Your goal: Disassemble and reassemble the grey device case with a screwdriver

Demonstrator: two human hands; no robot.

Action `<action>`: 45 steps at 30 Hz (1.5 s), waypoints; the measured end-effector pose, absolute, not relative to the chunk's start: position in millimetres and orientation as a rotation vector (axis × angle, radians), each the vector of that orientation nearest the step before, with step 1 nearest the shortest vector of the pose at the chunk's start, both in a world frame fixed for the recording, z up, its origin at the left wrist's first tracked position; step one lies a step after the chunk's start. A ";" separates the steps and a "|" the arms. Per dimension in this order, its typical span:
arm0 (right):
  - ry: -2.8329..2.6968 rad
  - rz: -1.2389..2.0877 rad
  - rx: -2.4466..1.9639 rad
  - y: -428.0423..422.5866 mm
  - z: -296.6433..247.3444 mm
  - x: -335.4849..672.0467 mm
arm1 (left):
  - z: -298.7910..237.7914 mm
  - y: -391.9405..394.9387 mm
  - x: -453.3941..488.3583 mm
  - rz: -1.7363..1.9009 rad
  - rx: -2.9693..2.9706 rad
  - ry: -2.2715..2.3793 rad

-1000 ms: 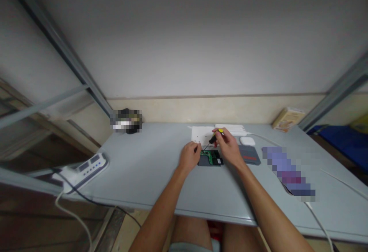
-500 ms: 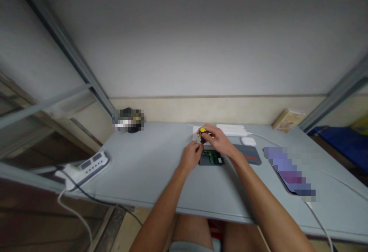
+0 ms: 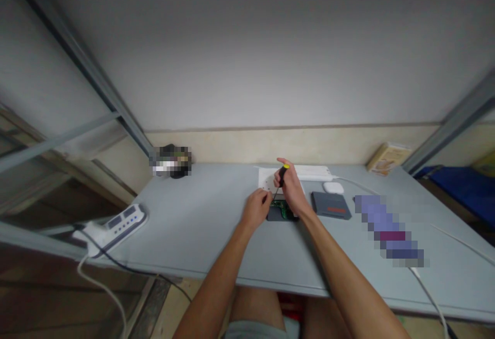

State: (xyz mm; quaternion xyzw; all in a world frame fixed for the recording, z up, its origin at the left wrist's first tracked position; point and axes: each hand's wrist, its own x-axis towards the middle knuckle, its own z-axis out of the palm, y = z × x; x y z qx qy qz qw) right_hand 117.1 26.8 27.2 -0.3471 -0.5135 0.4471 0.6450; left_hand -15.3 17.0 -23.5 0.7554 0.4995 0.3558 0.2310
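Observation:
A small dark case with a green circuit board (image 3: 279, 209) lies on the grey table (image 3: 201, 225), mid-way back. My right hand (image 3: 291, 190) is closed round a black screwdriver with a yellow cap (image 3: 282, 173), held nearly upright with its tip down at the board's far left corner. My left hand (image 3: 255, 210) rests at the case's left edge, fingers curled and pinched against it. A white sheet (image 3: 266, 178) lies just behind the board.
A grey cover with a red stripe (image 3: 331, 205) lies right of the board, a white mouse-like object (image 3: 333, 188) and a white flat box (image 3: 315, 173) behind it. A power strip (image 3: 116, 223) sits at the left edge, cables (image 3: 425, 287) at right, a tan box (image 3: 389, 158) far right.
My right hand swung the screwdriver from a tilt over the sheet to nearly upright, tip down at the board. The left hand stayed at the case's edge.

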 end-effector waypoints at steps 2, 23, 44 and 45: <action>-1.131 1.070 -0.739 26.9 29.3 117.3 | -24.0 17.3 -15.2 0.987 2.082 1.374; -1.107 1.071 -0.774 25.4 38.2 121.4 | -25.1 17.3 -14.6 0.999 2.062 1.364; -1.171 1.085 -0.758 16.0 37.1 123.8 | -19.6 16.5 -13.0 0.996 2.066 1.389; -1.160 1.086 -0.750 15.7 36.8 123.8 | -19.6 16.4 -13.0 0.997 2.068 1.387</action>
